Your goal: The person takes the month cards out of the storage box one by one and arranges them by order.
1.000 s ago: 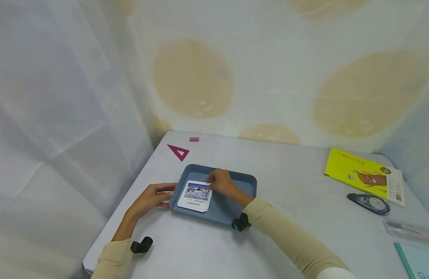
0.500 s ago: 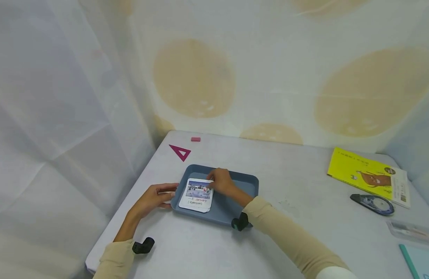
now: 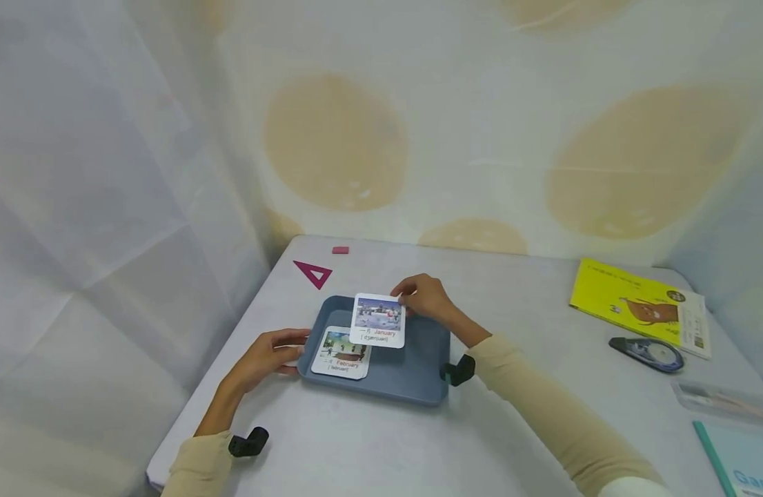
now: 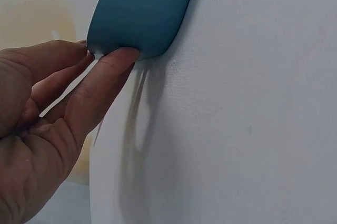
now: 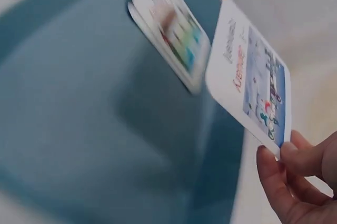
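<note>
In the head view, my right hand [image 3: 426, 297] pinches a white flashcard reading "January" [image 3: 378, 322] by its right upper corner, raised over the blue-grey tray [image 3: 412, 373]. Thumb and fingertips meet on the card's edge in the right wrist view, where the winter picture on the January card [image 5: 263, 87] shows. A "February" flashcard [image 3: 341, 353], top of a small stack, lies at the tray's left end. My left hand [image 3: 266, 359] touches the tray's left side with fairly straight fingers; its fingertips rest against the outer wall of the tray [image 4: 142, 13] in the left wrist view.
Behind the tray lie a magenta set square [image 3: 313, 275] and a pink eraser [image 3: 341, 250]. To the right are a yellow book [image 3: 636, 304], a correction tape [image 3: 648, 353], a clear case [image 3: 723, 400] and a light-blue book [image 3: 741, 455]. Curtains hang behind and left.
My right hand has lifted the January card off the stack, up and to the right, and the February card now shows beneath. My left hand stays at the tray.
</note>
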A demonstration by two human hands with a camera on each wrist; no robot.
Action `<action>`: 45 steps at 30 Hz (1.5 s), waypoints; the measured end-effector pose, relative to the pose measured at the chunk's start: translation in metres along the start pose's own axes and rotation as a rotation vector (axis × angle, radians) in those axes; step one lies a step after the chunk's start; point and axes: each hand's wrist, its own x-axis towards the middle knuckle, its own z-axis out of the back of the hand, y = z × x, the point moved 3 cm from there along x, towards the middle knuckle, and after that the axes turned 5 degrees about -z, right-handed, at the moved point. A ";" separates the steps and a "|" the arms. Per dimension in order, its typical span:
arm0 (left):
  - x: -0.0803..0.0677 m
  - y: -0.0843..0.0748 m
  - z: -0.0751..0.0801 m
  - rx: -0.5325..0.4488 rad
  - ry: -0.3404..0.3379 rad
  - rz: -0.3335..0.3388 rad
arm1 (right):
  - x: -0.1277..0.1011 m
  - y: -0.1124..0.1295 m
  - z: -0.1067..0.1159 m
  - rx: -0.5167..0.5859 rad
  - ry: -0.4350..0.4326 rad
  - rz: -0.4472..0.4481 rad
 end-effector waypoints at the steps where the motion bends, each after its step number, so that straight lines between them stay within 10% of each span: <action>1: 0.000 0.000 0.001 0.003 -0.004 0.001 | 0.000 -0.004 0.011 0.001 -0.005 -0.008; 14: -0.009 0.007 0.012 0.015 -0.038 0.006 | -0.020 -0.103 0.117 -0.038 -0.024 -0.237; 25: -0.010 0.006 0.011 0.011 -0.040 0.027 | -0.025 -0.140 0.092 -0.101 0.034 -0.301; 45: 0.000 0.004 -0.001 0.010 -0.015 -0.001 | -0.035 -0.131 0.084 -0.343 -0.117 -0.194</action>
